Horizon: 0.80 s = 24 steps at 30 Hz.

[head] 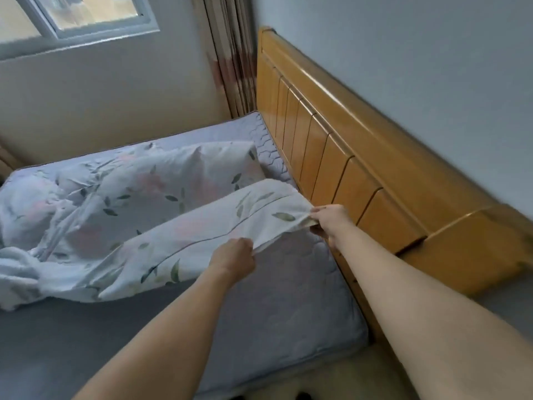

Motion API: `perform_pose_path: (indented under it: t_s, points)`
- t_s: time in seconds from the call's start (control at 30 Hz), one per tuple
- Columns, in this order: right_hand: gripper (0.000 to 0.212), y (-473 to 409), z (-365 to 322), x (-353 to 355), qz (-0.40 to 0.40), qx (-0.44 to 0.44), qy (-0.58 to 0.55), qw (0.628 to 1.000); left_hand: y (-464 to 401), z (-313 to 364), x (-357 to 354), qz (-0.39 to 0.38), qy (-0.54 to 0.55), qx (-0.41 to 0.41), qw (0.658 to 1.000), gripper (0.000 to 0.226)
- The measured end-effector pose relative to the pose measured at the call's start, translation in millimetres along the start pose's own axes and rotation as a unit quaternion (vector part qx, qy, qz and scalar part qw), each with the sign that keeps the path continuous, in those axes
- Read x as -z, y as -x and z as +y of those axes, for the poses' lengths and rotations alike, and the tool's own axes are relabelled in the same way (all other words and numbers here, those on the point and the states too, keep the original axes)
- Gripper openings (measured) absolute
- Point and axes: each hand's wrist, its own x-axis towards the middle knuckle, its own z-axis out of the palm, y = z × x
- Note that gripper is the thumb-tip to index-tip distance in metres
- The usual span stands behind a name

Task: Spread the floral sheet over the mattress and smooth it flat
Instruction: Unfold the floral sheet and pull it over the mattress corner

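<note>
The floral sheet (161, 226), white with green leaves and pink blooms, lies bunched across the left and middle of the grey quilted mattress (288, 307). My left hand (235, 256) grips the sheet's near edge, lifted off the mattress. My right hand (328, 220) pinches the sheet's corner close to the headboard. The edge is stretched between both hands. The near right part of the mattress is bare.
A wooden headboard (360, 168) runs along the right side against the wall. A floral pillow (207, 163) lies by the headboard at the far end. A curtain (233, 59) hangs in the far corner, with a window (80, 21) at upper left.
</note>
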Motion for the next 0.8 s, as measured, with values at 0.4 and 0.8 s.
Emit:
perform_pose_path:
  t_s: [0.4,0.8]
  points:
    - [0.043,-55.7,233.3,60.3,0.091,-0.233,0.127,0.960,-5.8,25.6,-176.7,-0.307,-0.043,-0.037,0.950,0.023]
    - [0.030,-37.0,386.6,133.1,0.166,-0.304,0.096,0.933,59.7,90.5,-339.4,-0.348,0.068,0.072,0.932,0.008]
